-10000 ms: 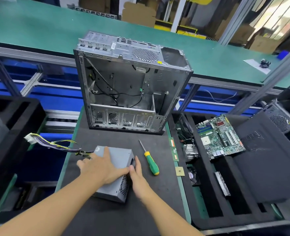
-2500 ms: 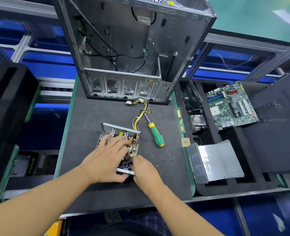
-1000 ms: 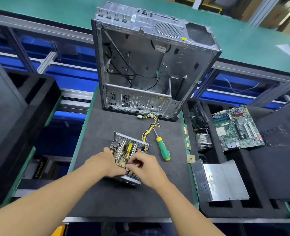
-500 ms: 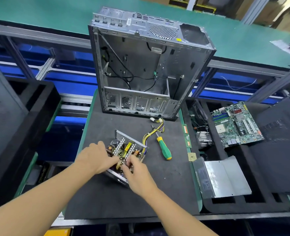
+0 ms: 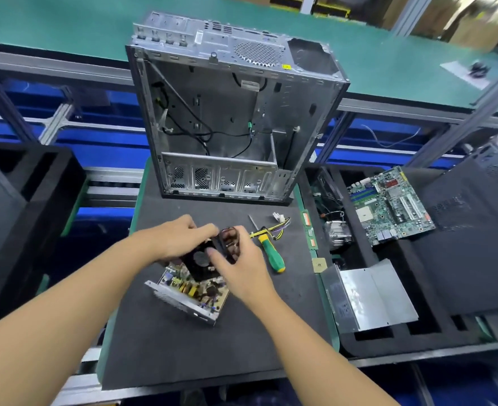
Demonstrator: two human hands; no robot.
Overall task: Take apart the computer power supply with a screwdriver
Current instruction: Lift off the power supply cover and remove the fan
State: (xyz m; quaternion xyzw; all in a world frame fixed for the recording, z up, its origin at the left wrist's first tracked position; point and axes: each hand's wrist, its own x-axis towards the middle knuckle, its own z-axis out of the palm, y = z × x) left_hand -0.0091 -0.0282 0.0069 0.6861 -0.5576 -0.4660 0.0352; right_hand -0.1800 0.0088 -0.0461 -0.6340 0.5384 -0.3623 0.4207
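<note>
Black plastic is what your hands are clamped on: the left hand (image 5: 177,238) curls over the far edge of the black fan (image 5: 200,260) and the right hand (image 5: 237,266) pinches its near side, thumb on its face, the two close together just above the opened power supply (image 5: 193,293). That unit lies on the mat below them, lid off, its circuit board bare in its metal tray. The likely trouble is the fan's lead. I cannot see whether it is unplugged, and if it isn't, lifting further could drag the tray or tear the connector. Keep your fingers off the bare board too, since its capacitors may hold charge. The screwdriver (image 5: 271,254) lies just right of your hands across the yellow cable bundle (image 5: 275,227), where a careless sweep could roll it away. The bench (image 5: 183,353) carries a dark foam mat, with the stripped computer case (image 5: 230,121) upright at its far edge. To the right, a foam tray (image 5: 461,259) holds the motherboard (image 5: 388,206), a heatsink (image 5: 338,233) and the supply's metal cover (image 5: 370,297). Beyond runs a green conveyor (image 5: 66,22) on aluminium framing.
</note>
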